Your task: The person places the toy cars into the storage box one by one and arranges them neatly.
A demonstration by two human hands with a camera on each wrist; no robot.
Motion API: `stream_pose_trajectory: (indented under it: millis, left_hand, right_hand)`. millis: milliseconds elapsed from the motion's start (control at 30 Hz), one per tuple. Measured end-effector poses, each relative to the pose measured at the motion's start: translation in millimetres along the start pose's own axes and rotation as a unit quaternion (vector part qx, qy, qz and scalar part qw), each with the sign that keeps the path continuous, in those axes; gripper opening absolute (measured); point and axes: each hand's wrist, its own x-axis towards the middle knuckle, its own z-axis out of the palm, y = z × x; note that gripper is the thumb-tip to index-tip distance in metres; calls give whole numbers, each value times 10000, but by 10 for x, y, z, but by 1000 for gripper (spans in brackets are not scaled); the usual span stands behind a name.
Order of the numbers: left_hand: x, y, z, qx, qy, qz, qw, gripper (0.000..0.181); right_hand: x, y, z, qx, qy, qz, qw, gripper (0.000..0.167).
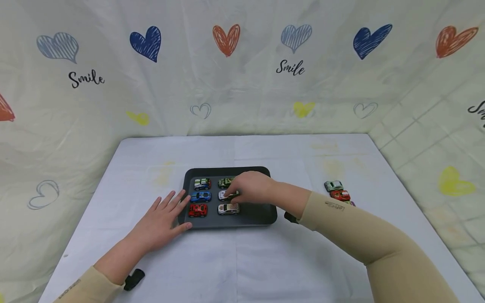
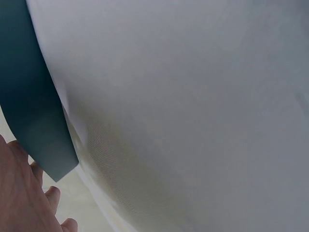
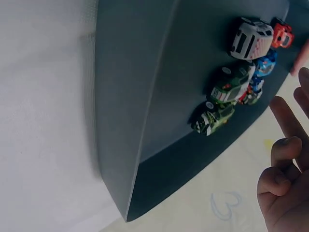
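A dark grey tray [image 1: 257, 216] holds several toy cars in two columns. Its left column has a green-and-white car [image 1: 202, 184], a blue car [image 1: 201, 196] and a red car [image 1: 198, 210]. In the other column are a camouflage car [image 1: 225, 182], a white-and-dark car [image 1: 222, 196] and a white car [image 1: 228, 209]. My right hand [image 1: 251, 187] is over that column, fingertips at the middle car; in the right wrist view a gap shows between fingers and cars. My left hand [image 1: 161, 223] lies with fingers spread at the tray's left edge.
Right of the tray, on the white-covered table [image 1: 295, 160], are a pale green toy car [image 1: 333, 186], a red toy car [image 1: 339, 195] and another mostly hidden by my right sleeve [image 1: 352, 229]. A heart-printed cloth [image 1: 250, 84] hangs behind the table.
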Motion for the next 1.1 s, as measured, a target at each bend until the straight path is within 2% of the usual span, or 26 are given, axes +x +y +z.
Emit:
stream_pose_trajectory:
  millis: [267,567,867,1100]
  left_hand:
    - [-7,-5,18,-25,19,0,10000,85]
    - [-2,1,42,-106,142,48,9998,86]
    - [-1,-26,61,-95,238,80,9996,86]
    - [15,-59,73,-30,104,40,9999,87]
  right_hand:
    - [-139,153,-73,158,316,303,9989,33]
    - [-452,455,-75,503,598,570,9953,32]
    - [-994,927,-21,794,924,1303,9840,34]
    - [-1536,1263,35,823,951,2268,9658,34]
